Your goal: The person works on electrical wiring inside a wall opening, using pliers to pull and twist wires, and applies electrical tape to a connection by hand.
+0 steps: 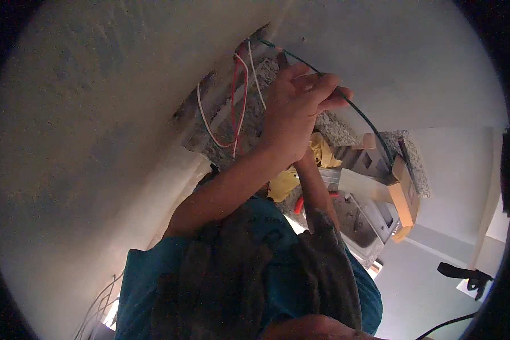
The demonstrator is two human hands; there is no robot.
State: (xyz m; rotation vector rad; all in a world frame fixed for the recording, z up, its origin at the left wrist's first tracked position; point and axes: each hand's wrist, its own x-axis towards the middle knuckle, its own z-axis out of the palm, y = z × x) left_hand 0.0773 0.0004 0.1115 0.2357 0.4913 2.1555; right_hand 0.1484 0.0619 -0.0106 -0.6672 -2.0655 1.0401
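The thin dark green wire (pixel 364 118) is running out of the rough opening cut in the grey plaster wall (pixel 232 107), arching over to the right toward the brown cardboard box (pixel 405 195) on the speckled stone counter (pixel 337 131). The left hand (pixel 293 110) is closing its fingers around this wire just beside the opening. The right hand is hiding behind the left one, only its forearm (pixel 314 187) showing, so its grip cannot be told. Red and white wires (pixel 238 107) are looping loosely out of the same opening, just left of the hands. A yellow cloth (pixel 322 152) is lying near the forearms, and red-handled pliers (pixel 299 205) are peeking out beside the steel sink (pixel 361 218). The person's teal sleeve (pixel 147 277) is filling the foreground.
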